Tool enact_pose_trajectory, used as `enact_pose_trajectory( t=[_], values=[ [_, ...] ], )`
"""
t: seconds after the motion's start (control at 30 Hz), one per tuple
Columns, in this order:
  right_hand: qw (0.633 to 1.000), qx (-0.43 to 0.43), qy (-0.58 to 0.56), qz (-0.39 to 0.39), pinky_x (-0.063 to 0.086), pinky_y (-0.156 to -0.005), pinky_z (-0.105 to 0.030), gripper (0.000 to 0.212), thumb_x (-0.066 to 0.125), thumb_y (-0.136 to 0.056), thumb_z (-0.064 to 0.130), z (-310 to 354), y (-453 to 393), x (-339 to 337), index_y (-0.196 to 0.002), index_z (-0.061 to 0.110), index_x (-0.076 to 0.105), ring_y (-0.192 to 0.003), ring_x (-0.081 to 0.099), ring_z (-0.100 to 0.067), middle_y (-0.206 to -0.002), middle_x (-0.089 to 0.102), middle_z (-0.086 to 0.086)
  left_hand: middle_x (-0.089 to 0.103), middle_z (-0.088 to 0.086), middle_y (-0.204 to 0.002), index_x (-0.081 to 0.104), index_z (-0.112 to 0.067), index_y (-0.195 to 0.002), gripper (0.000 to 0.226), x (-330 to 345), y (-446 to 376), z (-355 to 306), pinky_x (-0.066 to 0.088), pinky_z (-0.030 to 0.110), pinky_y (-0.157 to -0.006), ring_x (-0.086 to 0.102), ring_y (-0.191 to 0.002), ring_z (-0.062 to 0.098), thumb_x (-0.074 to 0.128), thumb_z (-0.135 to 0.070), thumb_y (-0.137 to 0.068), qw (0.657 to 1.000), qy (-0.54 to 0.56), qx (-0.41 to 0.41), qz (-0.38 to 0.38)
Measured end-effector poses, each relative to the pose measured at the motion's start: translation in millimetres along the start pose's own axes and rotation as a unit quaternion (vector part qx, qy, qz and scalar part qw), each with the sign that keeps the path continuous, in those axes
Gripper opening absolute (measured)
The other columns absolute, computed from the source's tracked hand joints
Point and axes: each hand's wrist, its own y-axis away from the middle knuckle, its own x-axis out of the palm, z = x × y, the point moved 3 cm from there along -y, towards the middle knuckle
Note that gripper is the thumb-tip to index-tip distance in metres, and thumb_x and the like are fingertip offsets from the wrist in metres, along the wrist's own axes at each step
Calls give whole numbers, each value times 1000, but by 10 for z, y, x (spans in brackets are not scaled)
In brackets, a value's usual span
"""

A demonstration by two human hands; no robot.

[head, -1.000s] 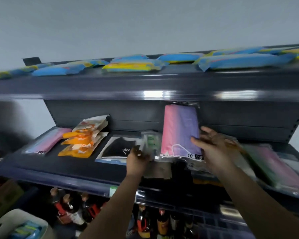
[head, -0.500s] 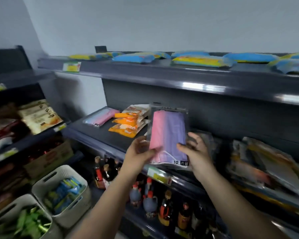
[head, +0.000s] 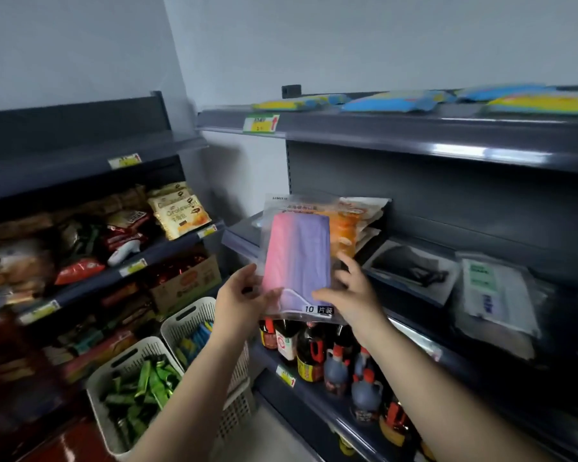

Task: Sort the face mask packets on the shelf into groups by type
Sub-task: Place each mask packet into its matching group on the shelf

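**Carrying the pink-and-purple packet to its group**

I have the pink-and-purple mask packet (head: 297, 258) upright in front of me, off the shelf, between both hands. My left hand (head: 239, 300) pinches its lower left edge, thumb on the front. My right hand (head: 349, 295) holds the lower right corner, fingers spread loosely across the plastic front and thumb near the "10" label.

Behind the packet, on the far left end of the middle shelf (head: 411, 281), lie the orange packets (head: 357, 221); to their right sits a black mask packet (head: 411, 266), then a green-and-white packet (head: 494, 291). Whether a matching pink packet lies further left I cannot tell, since mine hides that spot.

To do this well, I judge I should lower it enough to see the shelf, find its own kind, and lay it flat on top, edges squared. The film looks slippery, so I would keep both pinches until it rests.
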Motion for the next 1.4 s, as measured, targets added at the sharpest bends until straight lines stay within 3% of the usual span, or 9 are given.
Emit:
enact_pose_trajectory(
  t=[0.1, 0.2, 0.3, 0.47, 0.57, 0.77, 0.9, 1.07, 1.4],
  values=[
    [1000, 12, 26, -4, 47, -81, -27, 91, 70, -71, -9, -34, -136, 288, -146, 17, 27, -100, 63, -22, -120, 62, -13, 58, -3, -92, 50, -3, -132, 66, -260, -196, 91, 47, 4, -55, 56, -75, 2, 78, -6, -72, 1000, 5, -3, 15],
    [999, 17, 42, -16, 47, -75, -22, 90, 71, -72, -7, -50, -281, 588, -147, 18, 26, -108, 60, -24, -122, 60, -15, 58, 3, -107, 45, -4, -136, 74, -511, -461, 213, 50, 10, -58, 60, -80, 7, 78, 0, -70, 998, 5, -15, 60],
    [997, 19, 59, -35, 45, -71, -18, 89, 70, -73, -7, -51, -424, 889, -147, 18, 26, -101, 60, -20, -117, 61, -12, 56, 4, -114, 38, -4, -141, 82, -742, -742, 341, 57, 34, -70, 62, -87, 18, 76, 7, -70, 994, -6, -18, 106],
    [994, 18, 93, -59, 41, -69, -17, 94, 72, -73, -2, -82, -637, 1336, -149, 19, 21, -96, 53, -12, -117, 59, -7, 57, -9, -102, 34, -3, -143, 80, -1048, -1175, 494, 52, 15, -50, 62, -78, 8, 72, 7, -74, 989, -38, 8, 144],
    [991, 31, 122, -40, 42, -80, -23, 103, 74, -72, -1, -86, -739, 1535, -151, 20, 12, -100, 48, -10, -113, 51, 3, 56, -12, -98, 35, -5, -143, 77, -1156, -1400, 595, 51, 11, -50, 60, -73, 5, 72, 4, -76, 987, -55, 14, 147],
    [979, 62, 187, -59, 49, -81, -29, 116, 80, -66, 5, -170, -1110, 1662, -152, 23, 4, -93, 57, -14, -89, 50, 7, 61, -5, -107, 40, -10, -141, 70, -1149, -1885, 756, 48, 14, -45, 60, -67, 10, 72, -6, -79, 979, -122, 28, 162],
    [975, 49, 200, -76, 41, -66, -18, 113, 80, -67, 7, -206, -1465, 1632, -152, 16, 6, -75, 51, -7, -78, 46, 6, 63, -2, -100, 45, -7, -138, 65, -1018, -2237, 809, 46, 11, -53, 58, -66, 10, 73, -9, -78, 971, -163, 49, 168],
    [974, 43, 205, -92, 37, -60, -16, 112, 81, -67, 8, -281, -1983, 1528, -152, 15, 8, -73, 48, -8, -79, 44, 7, 60, -5, -101, 45, -8, -137, 67, -780, -2701, 823, 52, 33, -81, 61, -86, 20, 75, -14, -78, 964, -197, 57, 167],
    [956, 45, 259, -128, 37, -74, -27, 94, 80, -70, 13, -326, -2718, 1341, -145, -1, 24, -91, 51, -20, -97, 52, -7, 59, -4, -98, 47, -9, -137, 68, -316, -3465, 969, 37, 22, -80, 54, -91, 13, 76, -25, -77, 953, -234, 71, 181]
  ],
)
